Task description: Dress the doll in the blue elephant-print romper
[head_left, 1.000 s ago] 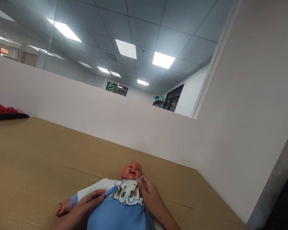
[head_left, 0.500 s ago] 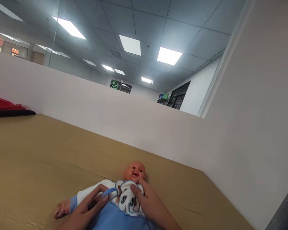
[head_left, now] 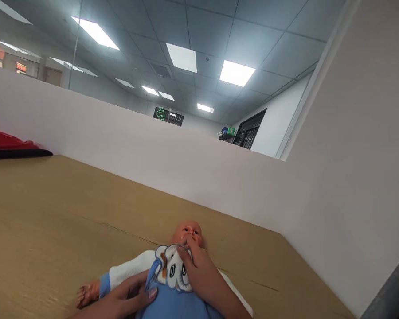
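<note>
A baby doll [head_left: 188,231] lies on its back on the brown cardboard surface [head_left: 53,212], head pointing away from me. It wears a white top with blue cuffs and blue dungarees with an elephant patch [head_left: 171,269]. My right hand [head_left: 201,277] pinches the top edge of the elephant bib and holds it up against the doll's chin. My left hand [head_left: 126,297] grips the blue garment at the doll's chest, beside its outstretched arm [head_left: 86,294].
White partition walls [head_left: 153,155] enclose the surface behind and on the right. A red and black object [head_left: 9,145] lies at the far left edge. Ceiling light panels fill the upper view.
My right hand has pulled the elephant bib upward from the doll's chest to its chin. My left hand has slid slightly lower on the blue garment. The view has tilted a little.
</note>
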The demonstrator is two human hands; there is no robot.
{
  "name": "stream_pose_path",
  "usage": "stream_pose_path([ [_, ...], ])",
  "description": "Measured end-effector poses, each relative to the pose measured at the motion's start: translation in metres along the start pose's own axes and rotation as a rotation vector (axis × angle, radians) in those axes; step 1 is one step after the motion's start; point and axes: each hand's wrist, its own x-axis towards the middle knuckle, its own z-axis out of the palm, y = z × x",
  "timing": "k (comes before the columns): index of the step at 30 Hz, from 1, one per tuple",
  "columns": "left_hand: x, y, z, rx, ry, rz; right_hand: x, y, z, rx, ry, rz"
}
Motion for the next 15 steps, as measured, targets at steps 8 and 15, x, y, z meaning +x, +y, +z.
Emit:
stream_pose_path([
  [8, 0.013, -0.023, -0.005, 0.134, 0.135, 0.053, -0.009, 0.013, -0.017, -0.313, -0.051, 0.164],
  [15, 0.015, -0.021, 0.006, 0.149, 0.31, 0.122, -0.005, -0.03, -0.034, -0.28, -0.066, -0.095],
])
